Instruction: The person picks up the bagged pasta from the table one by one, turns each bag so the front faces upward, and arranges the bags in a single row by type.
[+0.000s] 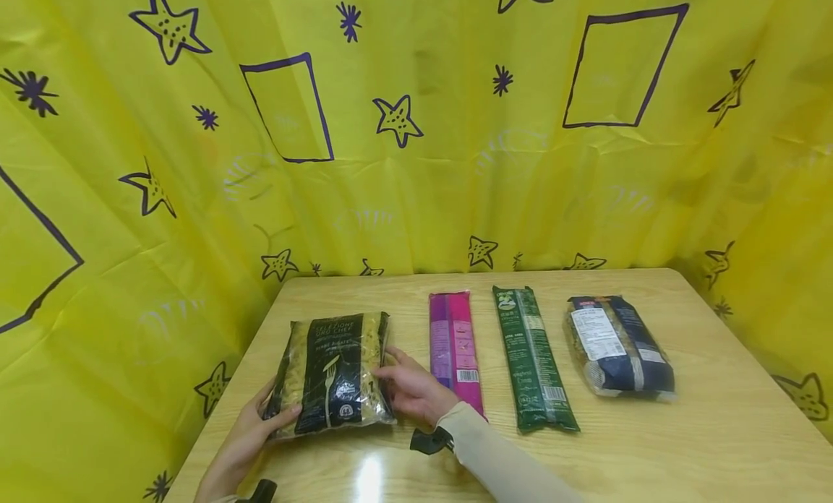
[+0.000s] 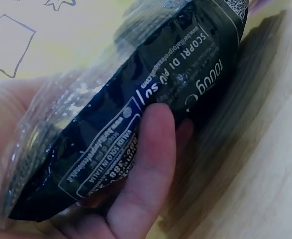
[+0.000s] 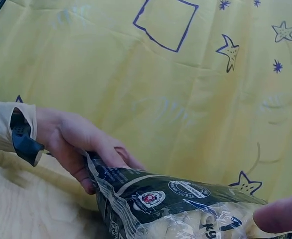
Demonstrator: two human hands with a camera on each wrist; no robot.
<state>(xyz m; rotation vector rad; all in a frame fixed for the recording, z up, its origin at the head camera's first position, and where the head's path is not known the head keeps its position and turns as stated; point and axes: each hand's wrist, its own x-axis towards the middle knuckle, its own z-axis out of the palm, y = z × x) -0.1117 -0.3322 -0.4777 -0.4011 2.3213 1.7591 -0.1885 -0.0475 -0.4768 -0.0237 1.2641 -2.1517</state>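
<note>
Both hands hold a bag of penne pasta (image 1: 335, 366), dark with clear side panels and a fork picture on its front, at the left of the table. My left hand (image 1: 250, 431) grips its lower left side, thumb over the front. In the left wrist view, fingers (image 2: 156, 149) reach under the bag's printed dark back (image 2: 131, 114). My right hand (image 1: 416, 387) holds the right edge, with the thumb on the front face. The right wrist view shows the bag tilted up from the table, the left hand (image 3: 86, 144) at its far end.
Right of the bag lie a pink and purple packet (image 1: 455, 344), a long green spaghetti packet (image 1: 530, 358) and a dark blue pasta bag (image 1: 618, 347) with a white label. They rest on a wooden table (image 1: 716, 431). A yellow curtain (image 1: 442, 199) with drawn stars hangs behind.
</note>
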